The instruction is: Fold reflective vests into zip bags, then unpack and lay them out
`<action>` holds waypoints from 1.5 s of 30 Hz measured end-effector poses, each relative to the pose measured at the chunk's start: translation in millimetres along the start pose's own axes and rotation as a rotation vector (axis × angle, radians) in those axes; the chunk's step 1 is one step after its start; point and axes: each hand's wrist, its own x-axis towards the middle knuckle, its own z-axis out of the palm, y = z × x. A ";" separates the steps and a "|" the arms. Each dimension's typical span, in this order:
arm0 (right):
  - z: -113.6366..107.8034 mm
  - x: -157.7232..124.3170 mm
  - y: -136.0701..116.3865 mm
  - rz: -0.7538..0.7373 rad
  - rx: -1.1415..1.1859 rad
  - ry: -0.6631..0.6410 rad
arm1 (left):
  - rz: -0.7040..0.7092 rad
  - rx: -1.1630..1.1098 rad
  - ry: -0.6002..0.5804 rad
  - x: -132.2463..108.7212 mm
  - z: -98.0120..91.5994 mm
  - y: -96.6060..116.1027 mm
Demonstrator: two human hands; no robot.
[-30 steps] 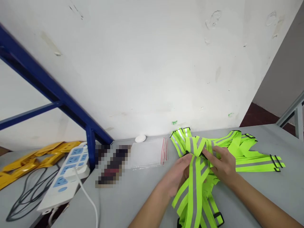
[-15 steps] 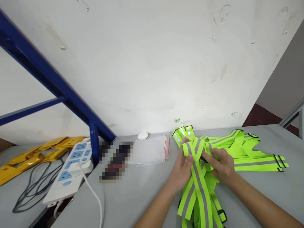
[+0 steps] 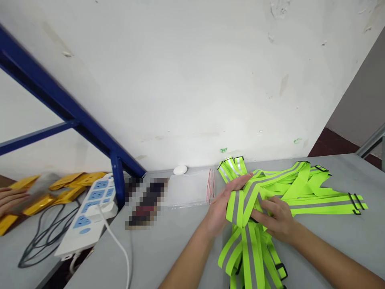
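My left hand (image 3: pixel 221 204) is at the left side of a lime-green reflective strap vest (image 3: pixel 249 249), its fingers stretched along the folded bands and its thumb hidden. The grey-striped bands bend over in a loop beside the palm. From the right, my right hand (image 3: pixel 276 218) has its fingers curled into the same bands, their tips partly covered. Loose ends of the vest hang down toward me, with a black buckle (image 3: pixel 281 271) at lower right. More reflective straps (image 3: pixel 319 204) lie spread on the grey table (image 3: pixel 180 249) beyond my right hand, some ending in black buckles.
Clear zip bags (image 3: pixel 189 188) with red seal lines lie near the wall, a white oval object (image 3: pixel 180 169) behind them. To the left are a blue metal frame (image 3: pixel 90 132), a power strip (image 3: pixel 81 237) with cables, yellow packets (image 3: pixel 69 180) and another person's hand (image 3: pixel 12 200).
My left hand has shifted from a thumb-and-finger grip to straighter fingers along the bands. The folded loop has moved lower. Another person's hand has appeared at far left.
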 end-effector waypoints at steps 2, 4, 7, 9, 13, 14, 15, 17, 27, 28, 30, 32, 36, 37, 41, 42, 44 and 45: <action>-0.8 0.6 -1.0 0.032 0.055 -0.017 | 0.006 -0.066 -0.011 1.7 1.1 -2.8; -1.8 0.5 -0.7 0.078 0.103 -0.026 | 0.009 -0.087 -0.014 2.6 2.2 -9.5; -5.2 1.9 0.9 0.142 0.125 0.001 | -0.017 0.035 0.031 2.1 0.6 -23.5; -8.9 5.2 1.1 0.200 0.139 0.017 | -0.033 0.207 0.104 1.0 -1.3 -31.7; -16.2 14.6 -1.8 0.396 0.275 0.008 | 0.021 0.448 0.080 -0.1 1.8 -36.3; -17.4 16.6 -2.5 0.457 0.324 0.006 | 0.024 0.470 0.049 -0.1 4.1 -34.8; -18.3 18.2 -2.7 0.519 0.370 0.000 | 0.016 0.485 0.027 0.0 6.7 -32.9; -19.2 20.3 -1.5 0.639 0.434 -0.026 | -0.018 0.516 0.002 0.3 11.5 -28.6; -15.3 30.6 25.7 0.943 0.689 -0.231 | -0.159 0.540 -0.131 5.1 11.6 -8.0; -16.3 34.9 28.4 1.025 0.726 -0.262 | -0.207 0.529 -0.138 4.8 7.6 -5.0; -17.8 44.6 33.5 1.162 0.810 -0.329 | -0.311 0.489 -0.143 3.8 -2.2 -0.6; -17.0 53.5 37.9 1.187 0.871 -0.381 | -0.376 0.430 -0.125 2.7 -11.6 0.2; -6.8 59.0 41.9 0.840 0.677 -0.326 | -0.450 0.247 -0.083 2.7 -18.9 -7.8; -3.4 57.0 41.4 0.737 0.580 -0.322 | -0.467 0.194 -0.074 3.2 -18.0 -10.6; 8.5 40.7 33.2 0.410 0.169 -0.379 | -0.476 0.005 -0.113 5.5 -12.5 -19.0; 10.9 36.4 30.0 0.338 0.076 -0.379 | -0.466 -0.023 -0.110 5.8 -12.2 -20.0; 15.1 29.7 23.0 0.219 -0.065 -0.349 | -0.448 -0.053 -0.054 6.2 -13.3 -20.8; 17.1 27.6 19.3 0.177 -0.115 -0.331 | -0.439 -0.071 -0.018 6.3 -14.1 -20.7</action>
